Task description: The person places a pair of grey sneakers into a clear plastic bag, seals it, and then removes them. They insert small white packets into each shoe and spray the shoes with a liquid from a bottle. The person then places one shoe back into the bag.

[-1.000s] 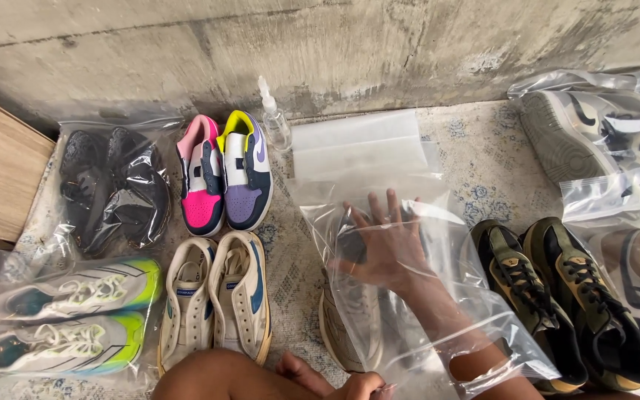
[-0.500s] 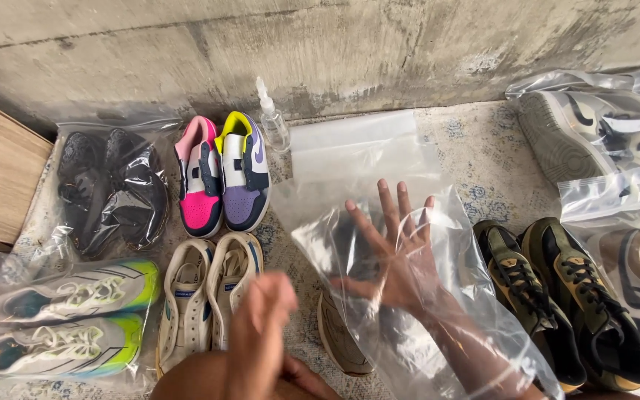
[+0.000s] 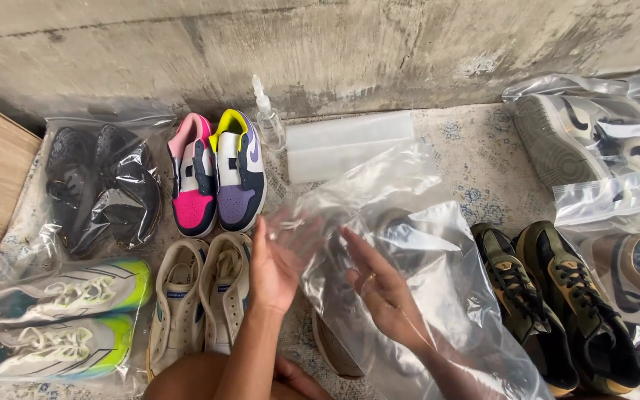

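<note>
Left hand (image 3: pixel 279 259) is pressing flat-fingered against the outside of the clear plastic bag (image 3: pixel 416 274); right hand (image 3: pixel 379 289) is sitting inside it, fingers spread. Bag is lying mid-rug (image 3: pixel 483 163), mouth toward the person, one pale shoe (image 3: pixel 332 352) showing at its near edge. Tight fit: cream sneakers (image 3: pixel 201 304) touching the left wrist side, olive-black pair (image 3: pixel 557 304) just beside the bag's right edge. Only open room is lying beyond the bag, by the wall-side rug edge, near the folded empty bags (image 3: pixel 346 144) and spray bottle (image 3: pixel 268 118).
</note>
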